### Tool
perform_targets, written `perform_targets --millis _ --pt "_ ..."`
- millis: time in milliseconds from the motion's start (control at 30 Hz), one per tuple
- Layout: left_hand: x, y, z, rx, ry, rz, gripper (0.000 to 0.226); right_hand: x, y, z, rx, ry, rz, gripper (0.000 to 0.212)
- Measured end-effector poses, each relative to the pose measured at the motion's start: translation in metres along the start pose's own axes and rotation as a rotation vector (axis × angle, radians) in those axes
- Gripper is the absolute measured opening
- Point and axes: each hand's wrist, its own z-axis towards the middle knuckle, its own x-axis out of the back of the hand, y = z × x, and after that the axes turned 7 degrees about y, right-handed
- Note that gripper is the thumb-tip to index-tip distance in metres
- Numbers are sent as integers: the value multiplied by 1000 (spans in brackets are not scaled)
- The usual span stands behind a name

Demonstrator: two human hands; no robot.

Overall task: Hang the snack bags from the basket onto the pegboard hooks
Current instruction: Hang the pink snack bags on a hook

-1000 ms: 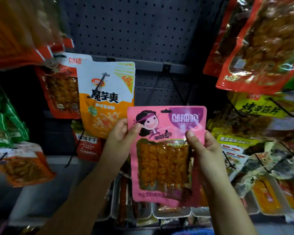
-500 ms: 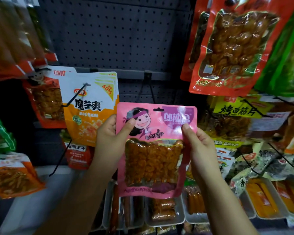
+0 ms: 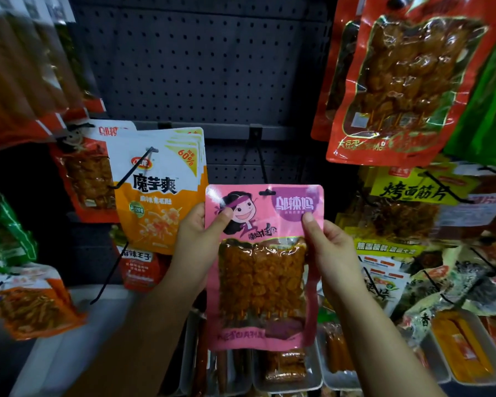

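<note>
Pink snack bag (image 3: 265, 265) hangs upright between our two hands in front of the pegboard (image 3: 201, 67), its punched hang slot (image 3: 267, 192) just below the bare black hook (image 3: 259, 161) that juts from the rail (image 3: 226, 132). Our left hand (image 3: 196, 247) has its grip pinched on the bag's left edge, thumb laid across the printed face; our right hand (image 3: 330, 250) pinches the right edge the same way, thumb up near the purple label.

We judge the bag light and limp: thin glossy film, flat, with a clear window showing skewered pieces that stiffen only the middle. The film looks slick, so a pinch near the top corners, just beside the slot, should keep the header flat and taut while the slot is fed over the hook tip. Squeezing the window would risk crushing the contents, and a low hold would let the header flop.

Below the bag, shallow pale trays (image 3: 287, 382) hold packed sausage-like sticks and small wrapped snacks; to its lower right another tray (image 3: 441, 379) holds orange packets. Left of the bag an orange-and-white pouch (image 3: 158, 193) already hangs on its own hook, and above right a large red bag (image 3: 398, 81) hangs too. We cannot see the basket.
</note>
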Motion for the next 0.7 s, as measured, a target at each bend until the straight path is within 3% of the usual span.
perform_targets --millis 100,233,367,533,700 --pt "-4 -4 8 19 0 -8 13 7 8 2 -17 -26 -42 55" --pt "-10 -10 26 -20 -3 34 10 10 16 5 -34 -62 -83 37" --pt "-10 -14 50 -54 32 96 9 -1 15 25 -45 7 -108 20" --pt "-4 -32 76 17 -34 259 17 -21 15 60 -105 74 -148 22" --pt "-9 -44 105 1 12 390 11 -42 18 102 -147 133 -172 21"
